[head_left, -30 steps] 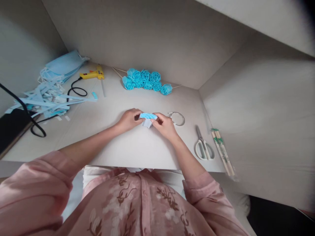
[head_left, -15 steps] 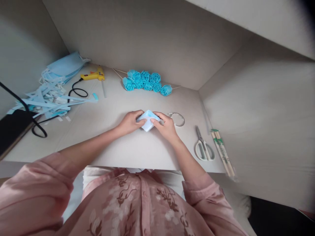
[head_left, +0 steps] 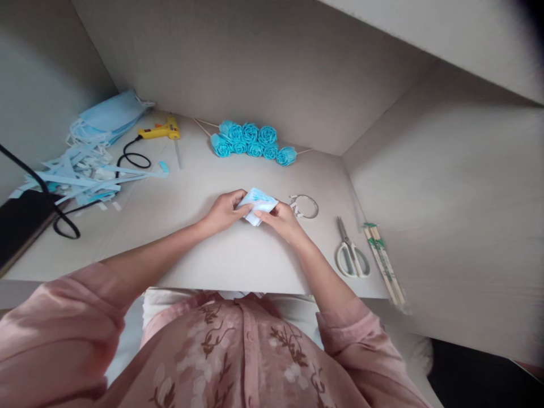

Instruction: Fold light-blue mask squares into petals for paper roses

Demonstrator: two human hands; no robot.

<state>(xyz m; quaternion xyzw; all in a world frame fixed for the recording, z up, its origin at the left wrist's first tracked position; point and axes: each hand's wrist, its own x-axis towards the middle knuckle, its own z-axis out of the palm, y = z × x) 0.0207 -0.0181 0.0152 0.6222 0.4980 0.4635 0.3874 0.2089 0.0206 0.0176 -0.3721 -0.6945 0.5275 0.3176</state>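
Observation:
Between my two hands, over the middle of the table, is a folded piece of light-blue and white face mask fabric (head_left: 258, 198). My left hand (head_left: 225, 211) grips its left side, thumb lying on top. From the right, my right hand (head_left: 283, 218) pinches the lower right part, its thumb on the white face. Fingers under the fabric are hidden. Just beyond my right hand lies a ring-shaped band (head_left: 306, 206) with small white tabs on its left side.
Blue fabric roses (head_left: 250, 141) on sticks lie along the back wall. At left are a yellow glue gun (head_left: 161, 130), stacked masks (head_left: 111, 116) and cut strips (head_left: 80, 173). White-handled scissors (head_left: 352, 258) and packaged sticks (head_left: 385, 263) lie at right.
The folded fabric has turned from an even diamond to a tilted, more uneven shape, with layers showing. My right hand has shifted slightly down and its thumb has moved left.

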